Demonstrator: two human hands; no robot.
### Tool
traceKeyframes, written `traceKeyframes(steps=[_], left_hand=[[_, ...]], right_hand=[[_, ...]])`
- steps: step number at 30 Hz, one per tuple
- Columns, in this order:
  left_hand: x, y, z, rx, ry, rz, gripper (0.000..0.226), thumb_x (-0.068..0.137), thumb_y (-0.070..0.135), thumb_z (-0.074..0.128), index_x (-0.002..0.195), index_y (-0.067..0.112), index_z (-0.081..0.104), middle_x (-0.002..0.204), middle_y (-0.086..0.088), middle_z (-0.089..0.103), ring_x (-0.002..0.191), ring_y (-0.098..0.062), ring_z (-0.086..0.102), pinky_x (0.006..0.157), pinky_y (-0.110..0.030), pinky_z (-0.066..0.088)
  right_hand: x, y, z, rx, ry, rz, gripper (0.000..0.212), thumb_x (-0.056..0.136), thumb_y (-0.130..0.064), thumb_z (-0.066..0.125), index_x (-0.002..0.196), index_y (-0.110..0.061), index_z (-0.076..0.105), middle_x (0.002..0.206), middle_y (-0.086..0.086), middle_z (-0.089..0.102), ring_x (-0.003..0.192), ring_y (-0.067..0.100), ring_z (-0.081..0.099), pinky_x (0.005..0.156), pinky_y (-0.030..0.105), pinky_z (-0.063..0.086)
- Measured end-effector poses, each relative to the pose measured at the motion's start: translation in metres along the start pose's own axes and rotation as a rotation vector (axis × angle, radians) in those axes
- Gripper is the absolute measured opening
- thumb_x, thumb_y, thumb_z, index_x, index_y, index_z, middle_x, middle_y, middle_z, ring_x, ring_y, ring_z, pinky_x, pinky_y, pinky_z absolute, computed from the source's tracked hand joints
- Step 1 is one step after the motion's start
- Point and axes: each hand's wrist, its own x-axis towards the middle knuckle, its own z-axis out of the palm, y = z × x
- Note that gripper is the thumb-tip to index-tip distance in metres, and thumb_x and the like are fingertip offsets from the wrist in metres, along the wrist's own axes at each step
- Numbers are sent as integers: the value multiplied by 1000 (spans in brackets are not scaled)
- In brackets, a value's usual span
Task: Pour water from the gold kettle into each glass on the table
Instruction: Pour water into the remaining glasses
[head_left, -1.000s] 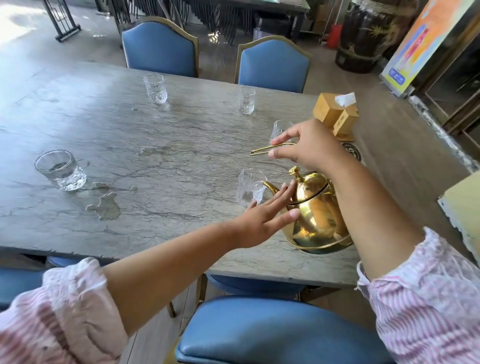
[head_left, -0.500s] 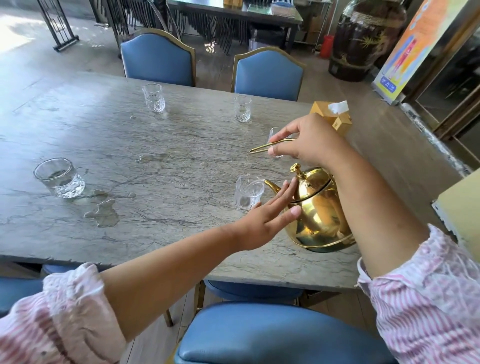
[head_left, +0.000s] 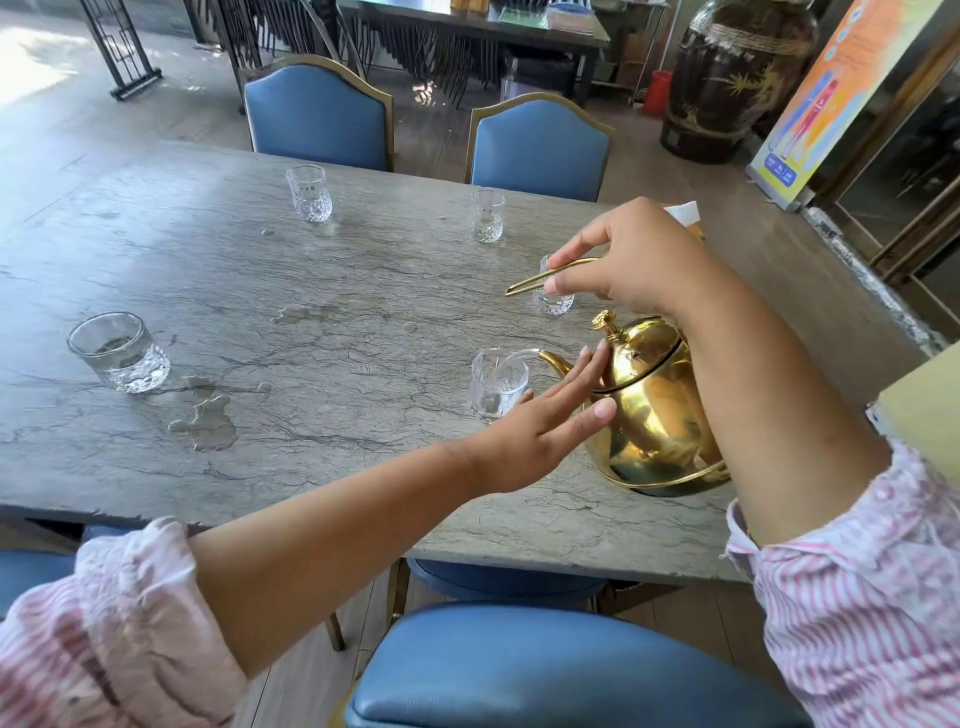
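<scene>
Right hand (head_left: 639, 260) gripped the gold kettle (head_left: 654, 410) by its handle; flat, empty left hand (head_left: 540, 431) steadied it. The near glass (head_left: 496, 384) received water; a slow tilt would limit splashing on the desk (head_left: 260, 322).

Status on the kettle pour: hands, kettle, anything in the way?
Right hand on handle, left hand flat against gold kettle. Water streaming into near glass. Puddles on table, none obstructing.

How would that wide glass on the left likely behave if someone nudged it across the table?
The wide glass looks squat and broad-based, so it would probably slide rather than tip. A puddle lies beside it on the table, so it may skid easily. It holds some water, which could slosh, and being glass it would likely break if knocked off.
</scene>
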Motion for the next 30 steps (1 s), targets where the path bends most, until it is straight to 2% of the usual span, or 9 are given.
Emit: traceKeyframes(steps=[5,9,12,14,21,24,27,28,30], left_hand=[[-1,-5,0,-4,-2,-27,70,85,69,24,145,46,-4,159,14,-5,144,0,-6,119,-49,0],[-3,-11,1,9,-13,-52,69,84,71,23,143,49,-4,158,15,-6,144,0,-4,119,-48,0],[-2,-15,2,-1,-9,-55,70,83,73,23,143,50,-3,158,16,-5,144,0,-6,119,-48,0],[-2,-17,2,-2,-8,-63,70,82,74,23,143,51,-3,158,16,-5,144,0,-6,119,-48,0],[-5,-26,1,4,-25,-86,66,83,74,24,140,55,-3,158,17,-4,145,-2,-3,119,-48,2],[-5,-29,2,15,-32,-93,68,84,70,24,143,50,-3,158,15,-4,145,-3,-2,119,-48,1],[-5,-31,3,23,-26,-91,71,83,74,22,144,48,-3,158,14,-4,145,-3,-3,119,-48,1],[-4,-32,3,26,-24,-90,72,82,75,21,144,48,-3,158,14,-4,145,-3,-3,119,-48,1],[-4,-34,3,43,-25,-91,74,80,77,20,144,47,-3,159,13,-5,145,-3,-4,119,-49,0]], right_hand=[[3,3,6,-9,-19,20,26,76,-26,77,101,-18,75,93,-2,62,70,-2,50,56,14,34],[6,9,16,24,-30,38,27,75,-26,78,100,-18,76,99,1,66,87,10,56,61,12,36],[8,14,20,46,-7,59,26,74,-27,79,99,-20,76,98,1,65,92,11,56,64,18,39],[9,17,23,69,9,72,26,73,-26,79,98,-19,76,98,1,65,96,11,56,72,22,38],[10,24,36,114,10,105,26,71,-25,81,96,-20,76,104,3,67,108,13,58,82,24,38],[10,25,38,110,-7,101,27,73,-25,80,99,-19,75,103,1,64,104,11,55,81,21,34],[10,27,41,112,6,97,28,73,-25,79,100,-19,75,129,8,62,111,14,57,80,19,34],[10,28,42,109,6,95,28,73,-25,79,100,-19,75,130,9,62,111,15,57,76,18,36],[11,29,44,106,-1,92,30,73,-26,79,101,-19,75,118,7,67,104,12,57,68,18,36]])
